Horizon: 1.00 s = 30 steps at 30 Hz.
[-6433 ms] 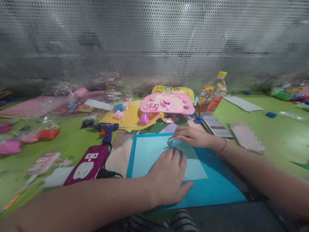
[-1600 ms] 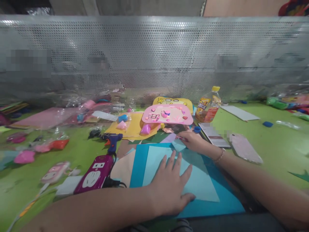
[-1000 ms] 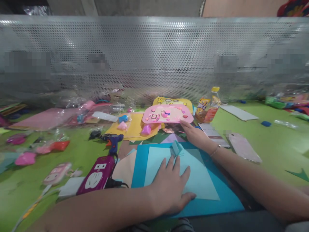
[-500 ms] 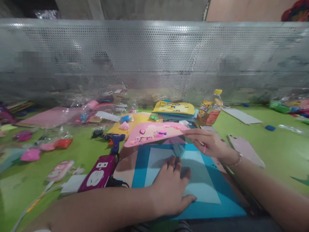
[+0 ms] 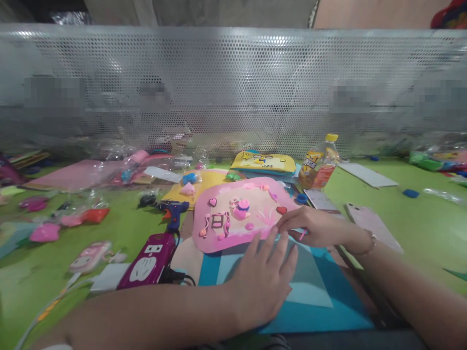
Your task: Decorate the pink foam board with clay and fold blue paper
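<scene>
A pink decorated board (image 5: pixel 200 245) with rounded edges bears clay shapes, hearts and a small figure; it overlaps the upper part of a light blue sheet (image 5: pixel 310 287) on a darker blue sheet (image 5: pixel 346 313). My right hand (image 5: pixel 314 226) is closed, its fingertips at the board's lower right edge. A thin pink stick (image 5: pixel 302 235) pokes out beneath those fingers. With fingers stretched and spread, my left hand (image 5: pixel 260 277) lies over the light blue sheet, fingertips by the board's lower edge. Whether either hand grips the board is hard to see.
To the left are a purple power box (image 5: pixel 155 260), a white plug (image 5: pixel 109 278) and a blue glue gun (image 5: pixel 178 215). Behind stand a yellow decorated board (image 5: pixel 262 163) and a drink bottle (image 5: pixel 318 167). A phone (image 5: pixel 372 226) lies at right. A perforated metal panel (image 5: pixel 233 87) spans the back.
The pink board has come down and toward me, its decorated face now showing more fully. My right hand moved slightly down with it. The crumpled clear piece on the light blue sheet is no longer visible.
</scene>
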Each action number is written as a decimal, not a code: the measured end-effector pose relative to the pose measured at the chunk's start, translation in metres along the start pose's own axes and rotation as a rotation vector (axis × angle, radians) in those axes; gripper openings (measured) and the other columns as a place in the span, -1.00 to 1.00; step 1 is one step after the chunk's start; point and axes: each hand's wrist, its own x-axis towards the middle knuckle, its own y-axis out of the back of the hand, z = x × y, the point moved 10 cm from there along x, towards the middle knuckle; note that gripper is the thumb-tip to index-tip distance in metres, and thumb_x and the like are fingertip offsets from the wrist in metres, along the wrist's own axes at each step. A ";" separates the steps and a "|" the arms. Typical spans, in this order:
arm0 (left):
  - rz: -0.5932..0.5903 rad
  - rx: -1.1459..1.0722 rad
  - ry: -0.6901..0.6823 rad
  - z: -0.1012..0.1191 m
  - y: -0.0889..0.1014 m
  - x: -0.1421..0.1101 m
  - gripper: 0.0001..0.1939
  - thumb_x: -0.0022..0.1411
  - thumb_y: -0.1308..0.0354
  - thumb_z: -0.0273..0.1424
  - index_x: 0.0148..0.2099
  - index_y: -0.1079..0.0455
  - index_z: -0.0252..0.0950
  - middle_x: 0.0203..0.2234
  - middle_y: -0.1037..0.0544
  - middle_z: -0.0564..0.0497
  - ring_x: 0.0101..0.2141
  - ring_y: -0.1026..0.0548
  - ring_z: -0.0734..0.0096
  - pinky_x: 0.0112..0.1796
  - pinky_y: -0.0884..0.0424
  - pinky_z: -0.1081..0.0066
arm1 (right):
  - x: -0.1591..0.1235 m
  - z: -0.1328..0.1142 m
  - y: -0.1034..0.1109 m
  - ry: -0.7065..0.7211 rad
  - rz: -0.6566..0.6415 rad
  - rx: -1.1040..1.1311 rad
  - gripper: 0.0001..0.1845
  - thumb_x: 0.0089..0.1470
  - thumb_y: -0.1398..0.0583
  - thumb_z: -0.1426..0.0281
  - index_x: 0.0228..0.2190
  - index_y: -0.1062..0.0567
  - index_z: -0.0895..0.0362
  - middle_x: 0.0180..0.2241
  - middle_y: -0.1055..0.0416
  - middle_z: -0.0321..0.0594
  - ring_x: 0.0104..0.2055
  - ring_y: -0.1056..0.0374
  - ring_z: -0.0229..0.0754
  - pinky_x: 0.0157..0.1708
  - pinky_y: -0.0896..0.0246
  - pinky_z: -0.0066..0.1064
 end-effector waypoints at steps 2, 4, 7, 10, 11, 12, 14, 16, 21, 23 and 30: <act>-0.042 -0.006 0.050 -0.004 -0.009 -0.001 -0.36 0.33 0.14 -0.10 0.30 0.00 -0.41 0.25 -0.03 -0.34 0.23 0.03 -0.14 0.10 -0.03 -0.04 | 0.000 -0.002 0.000 -0.018 -0.020 0.062 -0.64 0.01 -0.09 0.59 -0.20 -0.55 0.11 -0.19 -0.52 -0.14 -0.16 -0.43 -0.18 -0.15 -0.30 -0.39; -0.079 -0.028 0.072 -0.005 -0.018 -0.002 -0.32 0.31 0.12 -0.07 0.31 0.04 -0.40 0.24 -0.05 -0.36 0.22 -0.01 -0.15 0.10 -0.05 -0.02 | -0.001 -0.001 0.000 -0.046 -0.038 0.119 -0.66 0.02 -0.09 0.60 -0.21 -0.54 0.12 -0.22 -0.52 -0.15 -0.21 -0.44 -0.20 -0.20 -0.30 -0.42; -0.103 -0.055 0.062 -0.002 -0.023 -0.002 -0.33 0.32 0.11 -0.10 0.32 0.06 -0.41 0.21 -0.11 -0.38 0.16 -0.15 -0.12 0.06 -0.15 0.04 | -0.004 0.004 -0.001 -0.093 -0.065 0.187 -0.68 0.03 -0.08 0.60 -0.23 -0.54 0.15 -0.25 -0.53 -0.16 -0.29 -0.43 -0.24 -0.30 -0.29 -0.47; -0.102 -0.061 0.049 0.000 -0.022 -0.001 -0.38 0.33 0.10 -0.14 0.30 0.01 -0.40 0.20 -0.14 -0.35 0.13 -0.20 -0.12 0.02 -0.23 0.07 | -0.005 0.010 0.001 -0.104 -0.067 0.308 -0.75 0.11 -0.07 0.54 -0.26 -0.53 0.18 -0.24 -0.53 -0.14 -0.27 -0.43 -0.25 -0.29 -0.30 -0.46; -0.102 -0.060 0.045 0.001 -0.022 -0.001 -0.39 0.33 0.10 -0.15 0.29 -0.01 -0.40 0.20 -0.14 -0.33 0.12 -0.20 -0.12 0.00 -0.24 0.08 | -0.005 0.012 0.001 -0.106 -0.065 0.364 -0.76 0.14 -0.07 0.51 -0.27 -0.53 0.19 -0.23 -0.53 -0.13 -0.24 -0.43 -0.24 -0.25 -0.31 -0.45; -0.102 -0.059 0.043 0.001 -0.022 -0.001 -0.40 0.33 0.10 -0.16 0.29 -0.02 -0.40 0.20 -0.14 -0.32 0.12 -0.20 -0.12 -0.01 -0.25 0.08 | -0.005 0.015 0.001 -0.114 -0.062 0.420 -0.77 0.16 -0.07 0.48 -0.26 -0.53 0.20 -0.23 -0.53 -0.12 -0.21 -0.43 -0.23 -0.21 -0.32 -0.42; -0.099 -0.060 0.038 0.001 -0.021 -0.001 -0.41 0.33 0.09 -0.16 0.28 -0.04 -0.40 0.20 -0.14 -0.31 0.12 -0.20 -0.14 -0.02 -0.26 0.07 | -0.004 0.023 0.000 -0.138 -0.053 0.483 -0.76 0.18 -0.08 0.42 -0.21 -0.52 0.19 -0.22 -0.53 -0.13 -0.18 -0.44 -0.22 -0.15 -0.32 -0.37; -0.094 -0.067 0.036 0.001 -0.021 -0.001 -0.41 0.33 0.10 -0.15 0.27 -0.05 -0.40 0.21 -0.14 -0.29 0.13 -0.17 -0.14 -0.01 -0.25 0.04 | -0.004 0.035 0.001 -0.183 -0.013 0.456 -0.75 0.17 -0.09 0.39 -0.19 -0.52 0.17 -0.21 -0.52 -0.14 -0.16 -0.43 -0.21 -0.13 -0.32 -0.34; -0.106 -0.095 0.057 -0.002 -0.023 -0.003 -0.40 0.33 0.12 -0.13 0.28 -0.03 -0.38 0.23 -0.11 -0.26 0.16 -0.10 -0.12 0.03 -0.21 -0.01 | -0.005 0.065 0.008 -0.283 0.174 0.310 -0.74 0.14 -0.12 0.28 -0.24 -0.53 0.13 -0.16 -0.47 -0.12 -0.09 -0.37 -0.14 -0.10 -0.28 -0.31; -0.114 -0.101 0.061 -0.002 -0.024 -0.003 -0.39 0.33 0.13 -0.12 0.28 -0.03 -0.38 0.24 -0.09 -0.26 0.16 -0.10 -0.12 0.04 -0.20 -0.01 | -0.007 0.071 0.019 -0.297 0.347 0.245 -0.76 0.10 -0.14 0.26 -0.26 -0.51 0.12 -0.11 -0.42 -0.11 -0.02 -0.33 -0.10 -0.02 -0.23 -0.26; -0.110 -0.096 0.046 -0.001 -0.025 -0.002 -0.41 0.34 0.15 -0.12 0.27 -0.06 -0.39 0.24 -0.09 -0.25 0.16 -0.10 -0.12 0.04 -0.21 -0.01 | -0.027 0.109 0.018 -0.695 0.649 0.320 -0.37 -0.08 -0.25 0.28 0.04 -0.24 0.14 0.06 -0.27 0.00 -0.05 -0.34 -0.04 -0.16 -0.36 -0.23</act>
